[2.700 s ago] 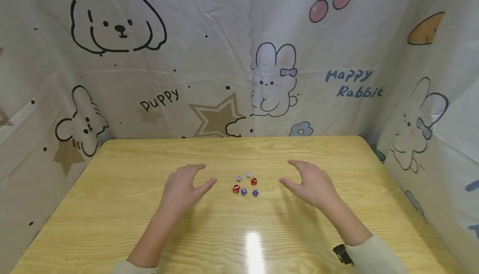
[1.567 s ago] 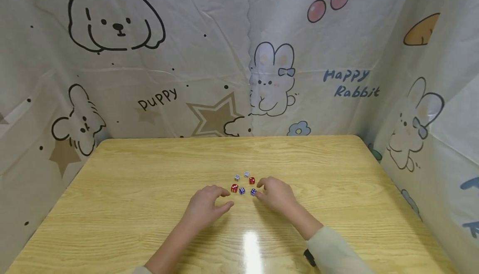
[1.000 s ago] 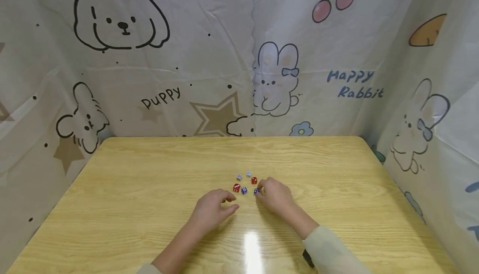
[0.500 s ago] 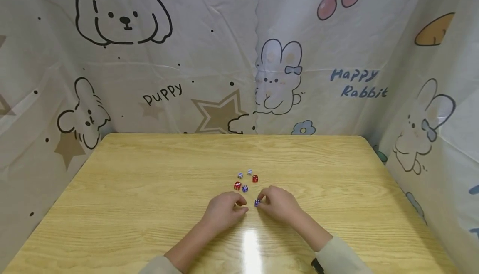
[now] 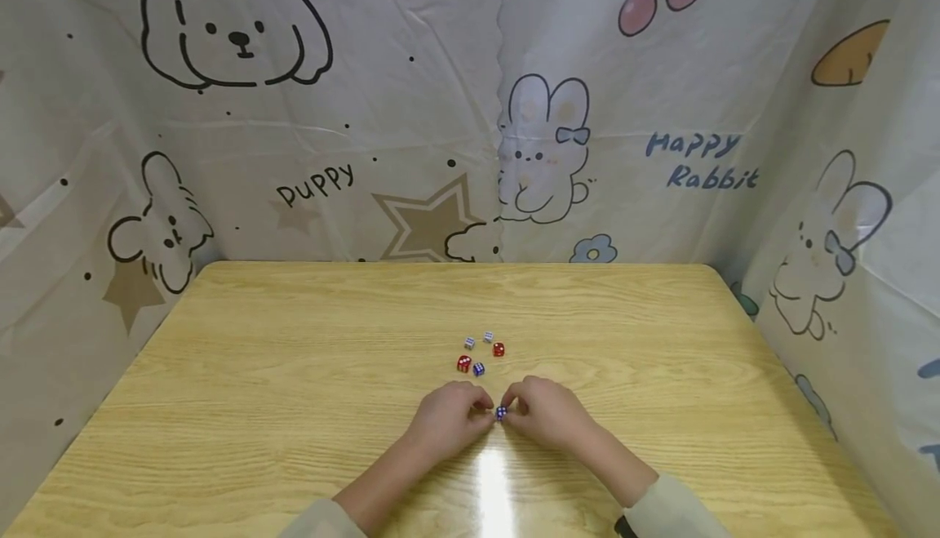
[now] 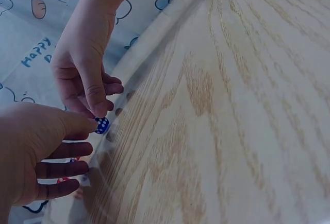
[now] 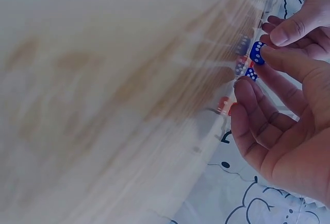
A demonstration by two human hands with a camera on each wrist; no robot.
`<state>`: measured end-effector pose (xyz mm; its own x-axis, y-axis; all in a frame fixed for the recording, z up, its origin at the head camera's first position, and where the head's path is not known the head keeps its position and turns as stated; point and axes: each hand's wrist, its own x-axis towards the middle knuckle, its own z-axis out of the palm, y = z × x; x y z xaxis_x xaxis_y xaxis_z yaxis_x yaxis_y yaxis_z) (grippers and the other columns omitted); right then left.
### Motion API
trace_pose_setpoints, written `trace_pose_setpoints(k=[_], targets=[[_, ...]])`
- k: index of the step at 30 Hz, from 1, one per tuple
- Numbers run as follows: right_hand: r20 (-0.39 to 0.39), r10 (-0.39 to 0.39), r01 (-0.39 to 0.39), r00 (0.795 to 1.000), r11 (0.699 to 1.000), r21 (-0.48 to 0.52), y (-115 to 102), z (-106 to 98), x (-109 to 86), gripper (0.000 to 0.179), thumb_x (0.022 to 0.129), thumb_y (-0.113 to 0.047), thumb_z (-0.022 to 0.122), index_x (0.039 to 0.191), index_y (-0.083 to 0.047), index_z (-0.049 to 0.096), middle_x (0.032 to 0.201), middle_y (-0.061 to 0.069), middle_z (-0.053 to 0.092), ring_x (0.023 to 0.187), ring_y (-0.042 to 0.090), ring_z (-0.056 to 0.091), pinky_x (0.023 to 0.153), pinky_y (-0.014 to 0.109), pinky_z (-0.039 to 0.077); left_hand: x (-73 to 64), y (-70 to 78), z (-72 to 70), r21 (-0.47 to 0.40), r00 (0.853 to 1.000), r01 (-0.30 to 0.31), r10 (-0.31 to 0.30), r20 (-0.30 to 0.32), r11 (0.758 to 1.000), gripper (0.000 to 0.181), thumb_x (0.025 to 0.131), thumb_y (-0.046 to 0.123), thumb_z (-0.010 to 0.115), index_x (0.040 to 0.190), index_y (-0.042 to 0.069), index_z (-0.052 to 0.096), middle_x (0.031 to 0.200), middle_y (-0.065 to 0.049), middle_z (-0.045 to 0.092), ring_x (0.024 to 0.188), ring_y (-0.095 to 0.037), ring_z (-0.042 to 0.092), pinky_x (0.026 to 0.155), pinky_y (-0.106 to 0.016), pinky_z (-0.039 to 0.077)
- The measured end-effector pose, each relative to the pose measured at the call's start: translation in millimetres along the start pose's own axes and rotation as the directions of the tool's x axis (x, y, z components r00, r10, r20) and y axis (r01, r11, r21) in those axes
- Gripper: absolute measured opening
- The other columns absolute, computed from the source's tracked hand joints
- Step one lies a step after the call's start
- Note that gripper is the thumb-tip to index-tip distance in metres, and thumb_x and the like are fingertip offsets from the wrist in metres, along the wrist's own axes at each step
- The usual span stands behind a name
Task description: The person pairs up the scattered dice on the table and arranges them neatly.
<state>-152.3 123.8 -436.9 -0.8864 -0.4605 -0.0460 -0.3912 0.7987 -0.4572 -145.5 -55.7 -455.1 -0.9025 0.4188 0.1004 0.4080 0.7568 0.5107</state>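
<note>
"How are you set over the table (image 5: 257,317)?"
"My left grip (image 5: 450,419) is loosely spread; my right grip (image 5: 549,414) pinches."
"Ahead?"
"Two red dice (image 5: 464,364). Smaller, between both grips, the blue die (image 5: 501,413) my right pinches; beyond, another blue die (image 5: 479,369), then two white dice (image 5: 469,343)."
"Best handling?"
"Light squeeze, I'd judge; if passing it, my left should settle before my right eases."

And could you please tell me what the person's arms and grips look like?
The left grip and right grip are bare, with no gloves or rings visible. The left sleeve and right sleeve are plain and pale cream. A small black item shows at the right sleeve's edge; too little is visible to say what it is.
</note>
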Motion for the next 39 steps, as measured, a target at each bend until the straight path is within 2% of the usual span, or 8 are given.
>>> trace_pose_setpoints(k=[9, 20, 25, 28, 34, 39], targets=[[-0.003, -0.026, 0.026, 1.000, 1.000, -0.005, -1.2, 1.1, -0.6, 0.010, 0.080, -0.018, 0.070, 0.090, -0.013, 0.070, 0.069, -0.008, 0.052, 0.060, 0.005, 0.043, 0.054, 0.021, 0.037, 2.0, -2.5, 4.9, 0.022, 1.000, -0.029, 0.029, -0.008, 0.999, 0.009, 0.082, 0.025, 0.069, 0.085, 0.017, 0.072, 0.082, 0.007, 0.068, 0.078, -0.008, 0.058, 0.069, -0.023, 0.047], [0.006, -0.010, 0.010, 1.000, 1.000, 0.000, -3.8, -0.9, -0.7, 0.011, 0.081, -0.018, 0.070, 0.090, -0.013, 0.070, 0.069, -0.007, 0.052, 0.060, 0.006, 0.043, 0.053, 0.022, 0.037, 2.5, -2.0, 4.2, 0.000, 1.000, -0.024, 0.024, -0.005, 1.000, 0.009, 0.083, 0.025, 0.069, 0.085, 0.017, 0.072, 0.083, 0.007, 0.068, 0.079, -0.008, 0.058, 0.070, -0.023, 0.047], [0.006, -0.014, 0.014, 1.000, 1.000, 0.003, -4.2, -1.1, -0.8, 0.011, 0.081, -0.019, 0.070, 0.089, -0.013, 0.070, 0.068, -0.007, 0.052, 0.059, 0.006, 0.043, 0.053, 0.022, 0.036, 3.7, -3.8, 1.4, -0.024, 0.999, 0.039, -0.039, -0.002, 0.999, 0.010, 0.084, 0.024, 0.068, 0.088, 0.016, 0.072, 0.085, 0.006, 0.068, 0.083, -0.010, 0.060, 0.072, -0.026, 0.049], [0.005, -0.021, 0.021, 1.000, 1.000, 0.003, -4.2, -1.2, -0.7, 0.011, 0.081, -0.019, 0.071, 0.089, -0.012, 0.071, 0.068, -0.007, 0.052, 0.059, 0.006, 0.043, 0.053, 0.021, 0.037, 4.7, -4.7, -0.3, 0.001, 0.997, 0.072, -0.072, -0.041, 0.997, 0.010, 0.084, 0.024, 0.067, 0.089, 0.016, 0.071, 0.084, 0.005, 0.067, 0.080, -0.009, 0.061, 0.068, -0.026, 0.048], [0.003, -0.026, 0.026, 1.000, 1.000, 0.001, -3.2, -1.2, -0.6, 0.011, 0.080, -0.020, 0.071, 0.089, -0.013, 0.070, 0.068, -0.007, 0.053, 0.059, 0.005, 0.043, 0.053, 0.021, 0.037, 10.1, -3.7, -2.6, 0.056, 0.984, 0.106, -0.096, -0.151, 0.993, 0.010, 0.084, 0.023, 0.066, 0.090, 0.015, 0.069, 0.079, 0.004, 0.068, 0.072, -0.010, 0.062, 0.058, -0.025, 0.046], [0.009, -0.026, 0.026, 1.000, 1.000, 0.001, -1.9, -0.5, -0.5, 0.011, 0.081, -0.020, 0.070, 0.090, -0.013, 0.070, 0.067, -0.008, 0.052, 0.058, 0.005, 0.043, 0.052, 0.021, 0.037, 17.2, -2.4, -3.4, 0.057, 0.974, 0.172, -0.161, -0.160, 0.983, 0.014, 0.086, 0.024, 0.064, 0.095, 0.014, 0.068, 0.075, 0.006, 0.064, 0.064, -0.007, 0.057, 0.053, -0.023, 0.043]])
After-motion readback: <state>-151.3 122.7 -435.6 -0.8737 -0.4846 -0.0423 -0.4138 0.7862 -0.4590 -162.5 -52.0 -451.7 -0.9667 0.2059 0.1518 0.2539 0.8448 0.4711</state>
